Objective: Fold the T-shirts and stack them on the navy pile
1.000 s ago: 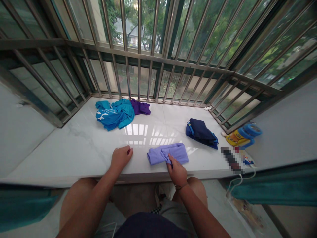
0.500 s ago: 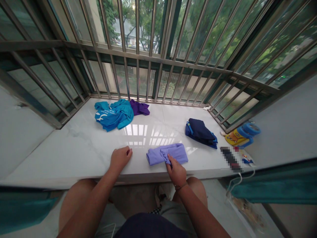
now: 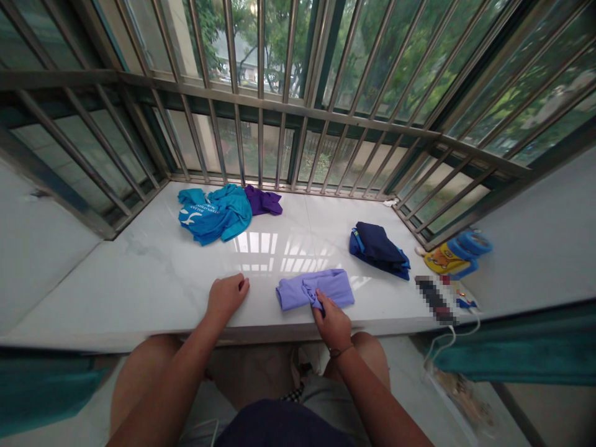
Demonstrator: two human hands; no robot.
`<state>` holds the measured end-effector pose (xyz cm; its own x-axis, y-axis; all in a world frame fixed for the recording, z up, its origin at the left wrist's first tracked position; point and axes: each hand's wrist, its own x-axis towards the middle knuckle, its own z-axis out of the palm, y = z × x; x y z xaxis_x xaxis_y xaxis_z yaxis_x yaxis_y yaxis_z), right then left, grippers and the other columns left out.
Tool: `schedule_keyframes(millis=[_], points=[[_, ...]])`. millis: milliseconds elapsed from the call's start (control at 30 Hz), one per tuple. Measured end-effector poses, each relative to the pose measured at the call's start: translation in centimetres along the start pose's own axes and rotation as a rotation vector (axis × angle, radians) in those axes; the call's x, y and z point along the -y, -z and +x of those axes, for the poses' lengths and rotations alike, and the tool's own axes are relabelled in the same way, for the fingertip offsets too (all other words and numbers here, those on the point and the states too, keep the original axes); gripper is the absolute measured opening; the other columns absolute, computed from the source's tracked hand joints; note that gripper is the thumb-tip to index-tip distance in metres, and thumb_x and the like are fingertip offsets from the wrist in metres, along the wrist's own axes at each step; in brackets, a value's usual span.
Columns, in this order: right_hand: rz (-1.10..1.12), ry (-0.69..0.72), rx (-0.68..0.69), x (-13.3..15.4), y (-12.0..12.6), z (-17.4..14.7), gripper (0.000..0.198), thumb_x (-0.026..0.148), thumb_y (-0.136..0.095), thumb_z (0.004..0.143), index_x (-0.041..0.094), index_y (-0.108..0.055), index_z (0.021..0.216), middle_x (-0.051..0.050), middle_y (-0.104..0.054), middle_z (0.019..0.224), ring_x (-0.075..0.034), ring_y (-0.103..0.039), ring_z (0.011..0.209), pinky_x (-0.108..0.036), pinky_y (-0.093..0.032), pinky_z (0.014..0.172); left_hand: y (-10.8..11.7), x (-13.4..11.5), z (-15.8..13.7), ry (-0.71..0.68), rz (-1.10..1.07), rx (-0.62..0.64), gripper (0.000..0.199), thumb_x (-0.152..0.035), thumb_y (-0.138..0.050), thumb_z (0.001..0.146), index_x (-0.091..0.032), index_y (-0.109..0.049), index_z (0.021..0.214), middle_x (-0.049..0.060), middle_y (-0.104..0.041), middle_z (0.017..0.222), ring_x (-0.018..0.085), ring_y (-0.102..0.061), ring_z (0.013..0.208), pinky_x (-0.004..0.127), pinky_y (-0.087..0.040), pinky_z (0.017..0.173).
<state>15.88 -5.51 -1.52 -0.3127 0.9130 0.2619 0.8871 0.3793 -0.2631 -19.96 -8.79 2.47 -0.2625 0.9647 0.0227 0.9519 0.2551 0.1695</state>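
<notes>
A lavender garment [image 3: 338, 287], folded into a long flat bundle with a twisted bunch at its middle, lies near the front edge of the white sill. My right hand [image 3: 333, 321] pinches that bunch between thumb and fingers. To the left of the garment, apart from it, my left hand [image 3: 227, 295] rests on the sill with its fingers curled in and nothing seen in them. Further back on the left is a crumpled teal T-shirt [image 3: 218, 214] with white print, touching a purple cloth [image 3: 264, 201]. A folded navy garment [image 3: 378, 248] lies to the right.
Metal window bars [image 3: 279, 108] close off the back of the marble sill [image 3: 153, 273]. A blue and yellow bottle [image 3: 454, 254] lies at the right wall. Near it are a blurred-out dark object [image 3: 435, 298] and a white cable [image 3: 449, 338]. Teal curtains [image 3: 512, 347] hang on both sides.
</notes>
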Motion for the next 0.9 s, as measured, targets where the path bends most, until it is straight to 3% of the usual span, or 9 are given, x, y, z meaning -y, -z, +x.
schedule_keyframes(millis=[900], points=[[0.054,0.024,-0.025,-0.2,-0.29,-0.02,0.049,0.023,-0.067,0.098,0.024,-0.071,0.147,-0.007,-0.077,0.138,-0.023,-0.076,0.124,-0.031,-0.058,0.11,0.17,-0.09,-0.08,-0.007,0.027,-0.01,0.04,-0.043,-0.044,0.107,-0.023,-0.068,0.082,0.008,-0.079,0.084,0.027,-0.073,0.082,0.039,-0.036,0.075]])
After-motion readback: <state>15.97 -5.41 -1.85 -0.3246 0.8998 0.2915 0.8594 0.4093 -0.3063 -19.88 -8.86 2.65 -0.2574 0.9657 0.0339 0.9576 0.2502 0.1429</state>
